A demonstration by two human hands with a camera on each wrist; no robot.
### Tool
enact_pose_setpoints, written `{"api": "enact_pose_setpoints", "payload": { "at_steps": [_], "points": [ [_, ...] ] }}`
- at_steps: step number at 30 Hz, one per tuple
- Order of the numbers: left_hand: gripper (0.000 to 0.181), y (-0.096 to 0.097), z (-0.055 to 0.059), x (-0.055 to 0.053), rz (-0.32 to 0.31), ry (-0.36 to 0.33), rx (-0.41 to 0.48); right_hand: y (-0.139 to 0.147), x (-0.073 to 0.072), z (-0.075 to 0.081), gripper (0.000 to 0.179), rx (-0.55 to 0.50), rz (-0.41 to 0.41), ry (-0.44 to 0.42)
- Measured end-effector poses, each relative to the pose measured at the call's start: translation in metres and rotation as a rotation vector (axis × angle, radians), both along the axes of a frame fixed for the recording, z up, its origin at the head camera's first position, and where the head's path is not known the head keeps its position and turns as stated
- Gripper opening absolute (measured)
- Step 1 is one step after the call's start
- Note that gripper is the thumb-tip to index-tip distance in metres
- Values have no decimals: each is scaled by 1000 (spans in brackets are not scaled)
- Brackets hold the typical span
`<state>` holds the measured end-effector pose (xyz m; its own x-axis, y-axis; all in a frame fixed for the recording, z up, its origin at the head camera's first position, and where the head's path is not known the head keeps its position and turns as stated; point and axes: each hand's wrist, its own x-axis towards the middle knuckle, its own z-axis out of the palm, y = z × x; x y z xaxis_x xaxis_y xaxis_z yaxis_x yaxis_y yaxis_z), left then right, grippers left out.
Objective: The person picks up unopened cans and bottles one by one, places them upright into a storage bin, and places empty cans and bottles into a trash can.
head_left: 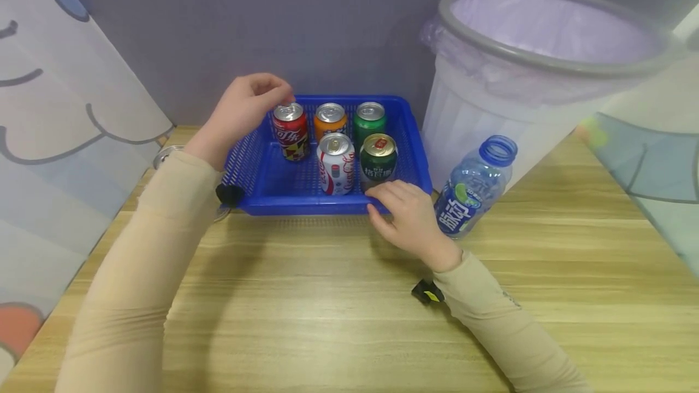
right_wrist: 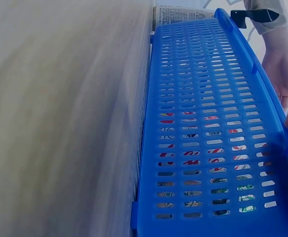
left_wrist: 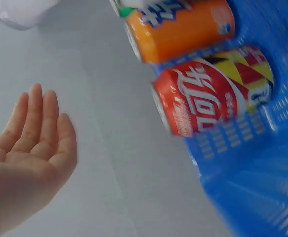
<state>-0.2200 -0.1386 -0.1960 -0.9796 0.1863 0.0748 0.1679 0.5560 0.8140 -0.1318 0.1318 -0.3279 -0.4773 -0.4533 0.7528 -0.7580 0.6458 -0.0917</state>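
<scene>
My left hand (head_left: 253, 102) hovers just above the red Coca-Cola can (head_left: 291, 132), at the back left inside the blue plastic basket (head_left: 306, 206). Its fingers are loosely extended, apart from the can in the left wrist view, with nothing in the palm. At the basket's front rim, my right hand (head_left: 408, 217) grips the edge, fingers over the top and thumb on the outer side. Beside those fingers stands a dark green can (head_left: 378, 162). A silver Coca-Cola can (head_left: 335, 165), an orange can (head_left: 330, 119) and a green can (head_left: 370, 119) also stand upright inside.
Right of the basket stands an open blue-tinted bottle (head_left: 475, 187), close to a white bin (head_left: 480, 90) with a purple liner. Another can (head_left: 166, 153) is partly hidden behind my left forearm. A grey wall (head_left: 262, 23) rises behind the wooden table (head_left: 306, 320).
</scene>
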Motion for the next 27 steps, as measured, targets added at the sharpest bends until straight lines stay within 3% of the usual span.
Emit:
{"api": "enact_pose_setpoints", "payload": {
  "at_steps": [8,15,21,27],
  "points": [
    [40,3,-5,23,-60,-16,121,1,-2,0,19,8,-3,-3],
    [34,7,-24,26,-98,18,181,1,-3,-1,19,5,-2,3],
    [35,9,-42,35,-109,7,147,1,-3,-1,19,4,0,0],
    [29,17,-64,47,-131,101,30,1,-3,0,19,2,3,1]
  ]
}}
